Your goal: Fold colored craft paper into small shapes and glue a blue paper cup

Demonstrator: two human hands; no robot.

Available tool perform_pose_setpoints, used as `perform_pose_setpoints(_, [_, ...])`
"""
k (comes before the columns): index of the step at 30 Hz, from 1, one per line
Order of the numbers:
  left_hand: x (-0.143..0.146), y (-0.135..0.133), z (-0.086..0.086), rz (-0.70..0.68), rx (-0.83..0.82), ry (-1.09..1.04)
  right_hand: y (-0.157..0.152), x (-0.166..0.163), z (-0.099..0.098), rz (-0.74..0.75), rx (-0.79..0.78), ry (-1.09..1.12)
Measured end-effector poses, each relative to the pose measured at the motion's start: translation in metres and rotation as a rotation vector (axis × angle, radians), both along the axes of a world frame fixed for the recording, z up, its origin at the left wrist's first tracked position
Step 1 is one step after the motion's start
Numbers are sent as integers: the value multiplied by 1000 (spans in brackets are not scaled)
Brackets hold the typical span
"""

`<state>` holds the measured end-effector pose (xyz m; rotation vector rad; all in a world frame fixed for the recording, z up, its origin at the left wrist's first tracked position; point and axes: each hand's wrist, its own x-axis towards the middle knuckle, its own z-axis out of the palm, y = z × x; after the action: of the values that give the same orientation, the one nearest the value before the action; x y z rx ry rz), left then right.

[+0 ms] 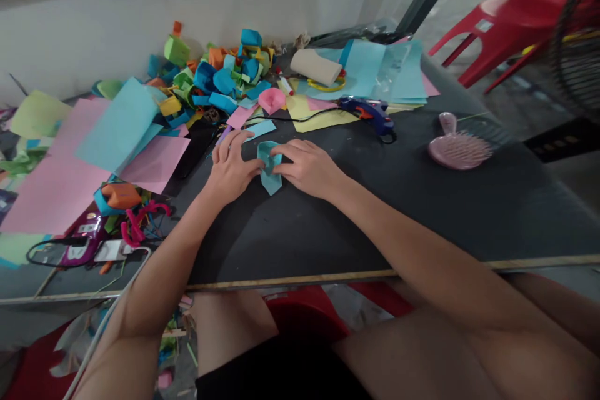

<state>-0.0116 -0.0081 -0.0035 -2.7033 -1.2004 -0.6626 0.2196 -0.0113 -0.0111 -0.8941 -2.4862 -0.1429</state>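
A small folded piece of light blue paper [270, 165] lies on the dark table [422, 212] between my two hands. My left hand [232, 165] presses its left side with bent fingers. From the right, my right hand [307, 165] pinches the paper's upper edge. Both hands are closed on the paper. A pink folded paper cone [272, 100] sits just beyond them.
A heap of folded coloured paper pieces [215, 75] fills the back left, with large pink and blue sheets [112, 137] at the left. A blue glue gun [370, 112], a paper roll [316, 65], a pink hairbrush [457, 147] and red chairs [510, 19] lie to the right.
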Motion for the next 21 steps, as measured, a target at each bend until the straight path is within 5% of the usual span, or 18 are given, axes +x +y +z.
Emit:
perform_pose_setpoints(5, [2, -1, -3, 12, -98, 4, 1, -3, -6, -5, -151, 192])
perform_pose_setpoints(9, [5, 0, 4, 144, -146, -179, 2, -6, -6, -190, -293, 496])
perform_pose_setpoints(13, [11, -2, 11, 339, -387, -389, 3, -6, -1, -393, -517, 690])
perform_pose_setpoints(17, [16, -5, 13, 573, -418, -343, 2, -9, 2, -412, -590, 686])
perform_pose_setpoints(21, [17, -3, 8, 623, -357, -247, 2, -17, 6, -430, -648, 590])
